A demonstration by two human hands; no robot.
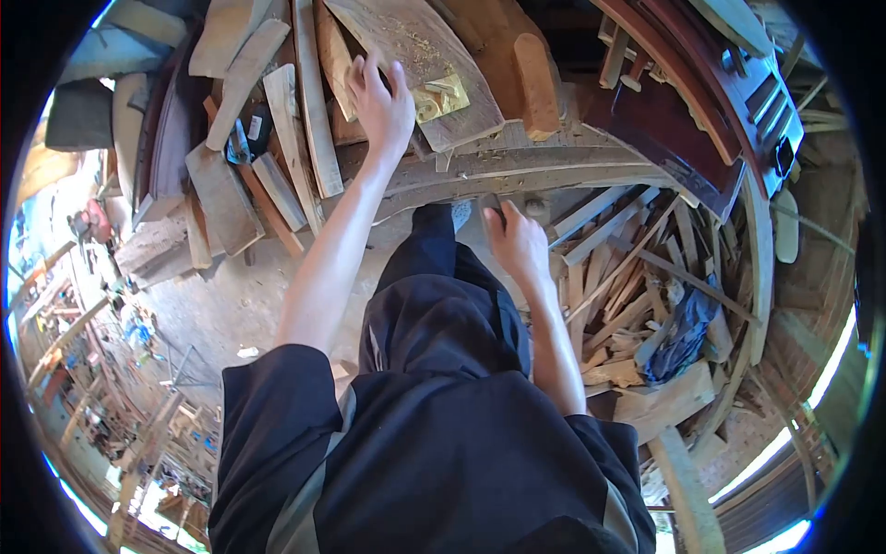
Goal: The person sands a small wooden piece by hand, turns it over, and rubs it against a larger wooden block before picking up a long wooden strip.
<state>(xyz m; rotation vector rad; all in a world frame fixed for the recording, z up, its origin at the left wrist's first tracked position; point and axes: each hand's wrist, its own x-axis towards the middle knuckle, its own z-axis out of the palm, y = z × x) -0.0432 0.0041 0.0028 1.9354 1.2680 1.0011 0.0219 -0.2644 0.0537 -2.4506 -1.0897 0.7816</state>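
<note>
My left hand (383,106) reaches over the wooden boards, its fingers spread apart and nothing visible in them. Just right of its fingers, a gold-coloured piece (440,99) lies on a wide board (461,129) strewn with wood shavings. Near the bench edge (535,164), my right hand (517,242) has its fingers closed round a small dark object (490,201), which is too small to identify; part of it sticks out past the fingertips.
Long wood pieces (317,102) lean at the left of the bench. A wooden block (535,88) stands at the back. Under the right side lie scrap wood (628,323) and a dark plastic bag (678,332). Reddish-brown furniture (683,138) is at upper right.
</note>
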